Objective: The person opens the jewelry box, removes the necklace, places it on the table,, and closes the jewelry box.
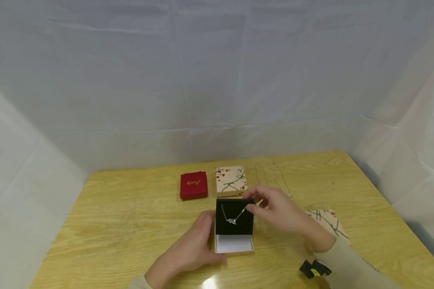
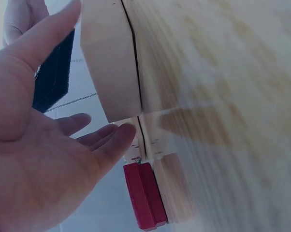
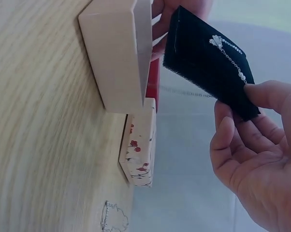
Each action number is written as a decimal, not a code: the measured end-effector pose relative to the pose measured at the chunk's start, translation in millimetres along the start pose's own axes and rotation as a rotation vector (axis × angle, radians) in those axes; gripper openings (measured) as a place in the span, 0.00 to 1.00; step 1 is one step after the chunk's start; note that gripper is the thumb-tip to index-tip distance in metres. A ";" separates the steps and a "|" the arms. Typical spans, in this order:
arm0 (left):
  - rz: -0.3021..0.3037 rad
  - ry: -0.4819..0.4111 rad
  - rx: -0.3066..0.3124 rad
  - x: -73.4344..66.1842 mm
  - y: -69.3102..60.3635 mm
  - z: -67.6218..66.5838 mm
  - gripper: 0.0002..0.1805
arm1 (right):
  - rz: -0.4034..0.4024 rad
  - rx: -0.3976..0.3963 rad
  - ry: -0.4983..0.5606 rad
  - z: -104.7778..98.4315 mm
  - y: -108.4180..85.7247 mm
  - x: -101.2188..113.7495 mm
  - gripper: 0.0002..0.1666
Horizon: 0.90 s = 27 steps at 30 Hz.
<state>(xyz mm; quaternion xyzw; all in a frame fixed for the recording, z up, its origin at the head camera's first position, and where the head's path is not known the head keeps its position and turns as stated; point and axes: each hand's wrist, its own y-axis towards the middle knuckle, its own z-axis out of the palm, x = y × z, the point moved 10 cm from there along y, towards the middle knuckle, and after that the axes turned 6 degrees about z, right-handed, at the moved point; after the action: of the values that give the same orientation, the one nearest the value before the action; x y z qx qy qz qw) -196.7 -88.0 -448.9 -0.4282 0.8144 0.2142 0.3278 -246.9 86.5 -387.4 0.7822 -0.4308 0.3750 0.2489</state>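
My right hand (image 1: 280, 208) pinches the upper right corner of a black necklace pad (image 3: 203, 60), thumb in front and fingers behind. A silver necklace (image 1: 232, 220) with a small pendant lies across the pad's face, its chain running round the edge. The pad stands tilted up over an open pale jewelry box (image 1: 235, 243) with a white inside. Around the left side of this box, my left hand (image 1: 195, 245) holds it, thumb at the front corner and fingers toward the back. In the left wrist view, the box's side wall (image 2: 111, 67) shows between thumb and fingertips.
Behind the box are a red box (image 1: 193, 185) and a flower-patterned box (image 1: 231, 179). Thin chains (image 1: 273, 176) lie at the back right. A patterned lid (image 1: 327, 220) is partly under my right forearm. White cloth (image 1: 188, 80) surrounds the wooden table (image 1: 130, 208).
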 end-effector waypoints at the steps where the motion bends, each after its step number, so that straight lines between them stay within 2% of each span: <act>1: -0.004 -0.001 -0.011 0.0 -0.2 -1.3 0.61 | 0.000 0.001 0.008 -0.7 0.0 0.2 0.13; 4: -0.030 -0.015 -0.058 0.1 -0.1 -8.0 0.57 | -0.002 -0.002 0.023 -2.5 -0.2 1.1 0.13; 7: -0.053 -0.059 -0.128 -0.8 0.6 -17.5 0.48 | -0.008 -0.009 0.037 -4.1 -0.3 1.9 0.13; 10: -0.061 -0.145 -0.197 -2.0 1.5 -25.9 0.38 | -0.017 -0.013 0.053 -5.4 0.1 2.7 0.12; 13: -0.079 -0.242 -0.237 -2.1 2.2 -30.6 0.31 | -0.022 -0.009 0.083 -6.0 0.9 3.2 0.12; 19: -0.113 -0.439 -0.222 -3.1 2.6 -27.6 0.23 | 0.004 0.002 0.144 -4.8 3.3 2.3 0.13; 23: -0.139 -0.567 -0.202 -1.9 2.5 -23.0 0.23 | 0.022 -0.012 0.142 -4.0 5.3 0.5 0.13; 27: -0.143 -0.626 -0.195 0.0 3.0 -21.4 0.25 | 0.023 -0.042 0.127 -4.1 6.2 -0.1 0.13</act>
<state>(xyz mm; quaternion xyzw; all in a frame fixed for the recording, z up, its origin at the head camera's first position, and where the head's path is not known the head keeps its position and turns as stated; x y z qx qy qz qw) -206.7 -99.9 -433.8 -0.4273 0.6177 0.3887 0.5337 -253.8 86.4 -384.7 0.7464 -0.4308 0.4175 0.2880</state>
